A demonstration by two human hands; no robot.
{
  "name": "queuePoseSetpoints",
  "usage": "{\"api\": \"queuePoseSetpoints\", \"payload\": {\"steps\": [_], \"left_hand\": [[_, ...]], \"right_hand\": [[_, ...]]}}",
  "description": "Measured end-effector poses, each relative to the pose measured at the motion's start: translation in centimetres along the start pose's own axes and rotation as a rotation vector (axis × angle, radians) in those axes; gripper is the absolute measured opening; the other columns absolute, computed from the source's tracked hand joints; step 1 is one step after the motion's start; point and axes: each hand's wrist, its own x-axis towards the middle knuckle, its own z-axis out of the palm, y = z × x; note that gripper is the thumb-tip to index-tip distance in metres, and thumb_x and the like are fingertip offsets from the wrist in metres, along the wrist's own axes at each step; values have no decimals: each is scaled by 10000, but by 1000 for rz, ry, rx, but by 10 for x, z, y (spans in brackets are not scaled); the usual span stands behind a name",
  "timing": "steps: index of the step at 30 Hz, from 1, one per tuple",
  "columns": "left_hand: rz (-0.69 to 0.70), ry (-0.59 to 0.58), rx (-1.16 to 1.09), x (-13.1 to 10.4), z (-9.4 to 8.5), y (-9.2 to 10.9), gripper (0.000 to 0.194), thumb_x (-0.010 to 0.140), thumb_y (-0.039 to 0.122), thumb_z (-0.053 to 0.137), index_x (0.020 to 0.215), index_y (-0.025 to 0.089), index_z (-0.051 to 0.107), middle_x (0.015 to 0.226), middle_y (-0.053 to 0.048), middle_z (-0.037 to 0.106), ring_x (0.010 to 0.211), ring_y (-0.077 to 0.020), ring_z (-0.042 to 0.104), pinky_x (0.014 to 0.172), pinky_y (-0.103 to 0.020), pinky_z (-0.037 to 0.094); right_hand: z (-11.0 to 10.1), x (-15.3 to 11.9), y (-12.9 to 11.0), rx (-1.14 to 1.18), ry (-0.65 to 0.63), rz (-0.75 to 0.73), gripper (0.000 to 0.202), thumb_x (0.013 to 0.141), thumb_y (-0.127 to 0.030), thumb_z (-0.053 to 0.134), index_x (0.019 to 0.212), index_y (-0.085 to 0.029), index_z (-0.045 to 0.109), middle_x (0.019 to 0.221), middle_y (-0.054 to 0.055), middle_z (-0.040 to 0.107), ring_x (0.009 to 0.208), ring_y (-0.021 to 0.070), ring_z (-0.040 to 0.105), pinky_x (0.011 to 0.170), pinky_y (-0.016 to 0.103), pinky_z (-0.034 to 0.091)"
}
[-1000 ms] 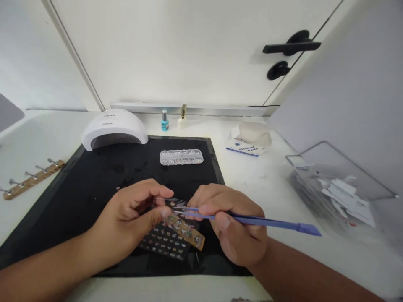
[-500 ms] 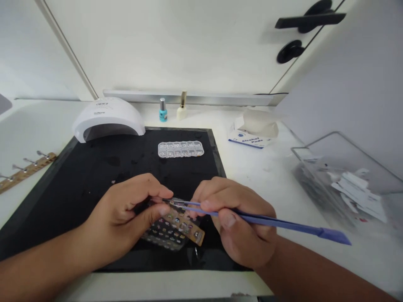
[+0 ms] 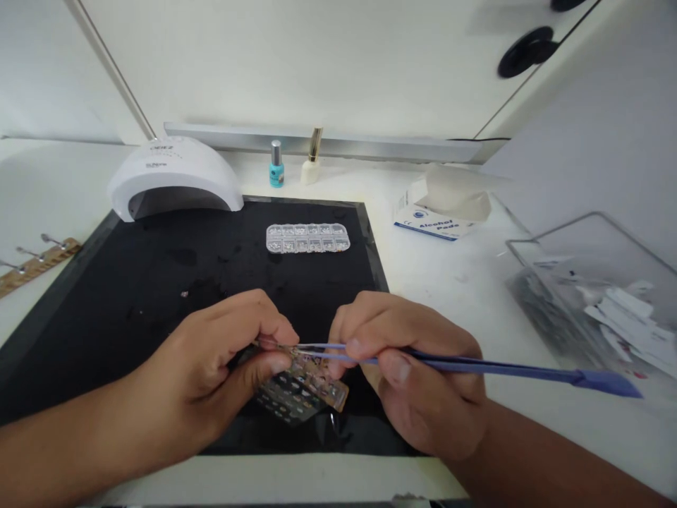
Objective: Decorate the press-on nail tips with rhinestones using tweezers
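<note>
My left hand [image 3: 233,367] pinches the upper left end of a sticker sheet [image 3: 317,377] between thumb and fingers. A darker sheet with rows of small designs [image 3: 288,402] lies beneath or behind it, over the black mat [image 3: 148,282]. In my right hand [image 3: 417,374] are purple tweezers [image 3: 486,366], gripped between thumb and fingers. Their tips reach the sheet beside my left fingertips. What the tips touch is too small to make out.
Behind the hands lies a clear compartment case [image 3: 307,238]. Further back stand a white lamp [image 3: 177,173], a blue bottle [image 3: 276,166] and a cream bottle [image 3: 311,166]. An alcohol pads box [image 3: 434,226], a wire-rimmed bin [image 3: 555,303] and a wooden rack [image 3: 39,267] flank the mat.
The camera view has shifted slightly. The tweezers' tips have come closer to my left fingertips, and the sheets are tilted a little differently. Both hands keep their hold.
</note>
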Motion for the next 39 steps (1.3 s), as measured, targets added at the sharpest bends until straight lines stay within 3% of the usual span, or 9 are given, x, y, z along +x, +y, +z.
{"api": "queuePoseSetpoints", "payload": {"steps": [10, 19, 39], "left_hand": [[-49, 68, -22, 8, 0, 10, 146, 942, 180, 631, 815, 245, 660, 705, 49, 647, 570, -80, 612, 524, -140, 477], [-70, 54, -39, 2, 1, 9, 160, 961, 222, 640, 803, 246, 653, 708, 40, 646, 591, -92, 628, 549, -160, 497], [5, -35, -38, -1, -1, 6, 105, 991, 187, 617, 944, 278, 637, 844, 48, 677, 731, -91, 665, 659, -166, 533]], "right_hand": [[-4, 2, 1, -35, -47, 2, 192, 968, -238, 585, 927, -207, 770, 690, 53, 686, 611, 174, 624, 568, 329, 508], [0, 4, -4, 99, 0, 171, 212, 974, -264, 618, 862, -188, 782, 685, 54, 679, 631, 170, 641, 583, 316, 538], [-2, 5, -7, 308, -37, 296, 207, 958, -287, 668, 818, -172, 768, 686, 38, 649, 611, 156, 663, 576, 287, 554]]}}
